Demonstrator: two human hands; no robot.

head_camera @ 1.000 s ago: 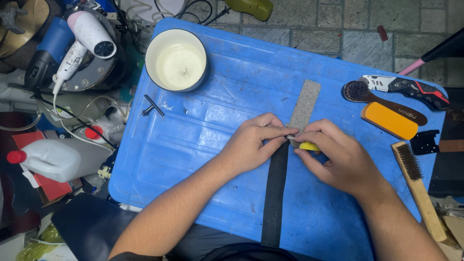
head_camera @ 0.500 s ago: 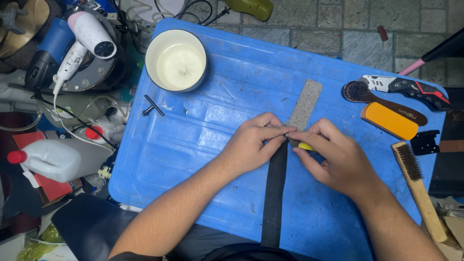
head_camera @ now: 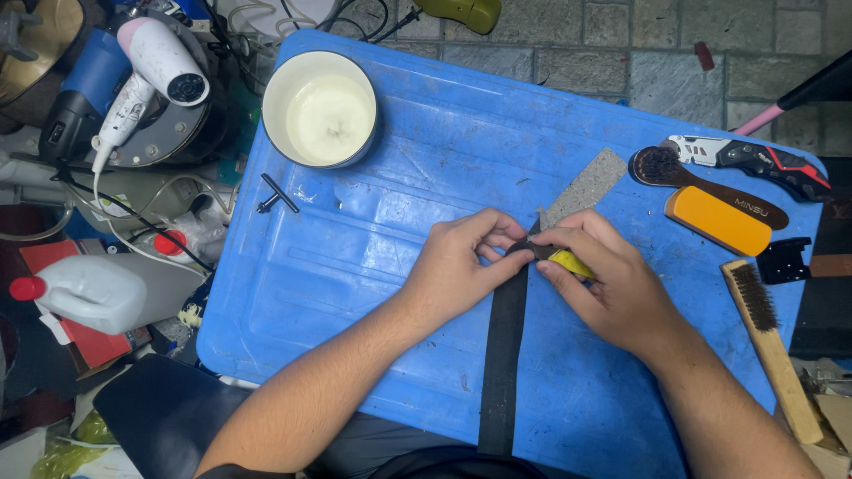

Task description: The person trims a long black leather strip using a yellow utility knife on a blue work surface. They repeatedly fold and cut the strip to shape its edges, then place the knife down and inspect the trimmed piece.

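i see the blue board [head_camera: 373, 266] under both hands. the black strap [head_camera: 504, 355] runs from my body up to the fingers; its grey roughened end [head_camera: 586, 184] lies just beyond them. left hand [head_camera: 461, 270] pinches the strap. right hand [head_camera: 612, 279] is closed on a yellow-handled tool [head_camera: 572, 263] (blade hidden). i judge the work mid-way: the black length looks untreated.

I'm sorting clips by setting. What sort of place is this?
Probably a small leather or repair workshop set up on a floor. A blue plastic lid serves as the bench; on it lie a wire brush and a utility knife, and both hands work a black strap.
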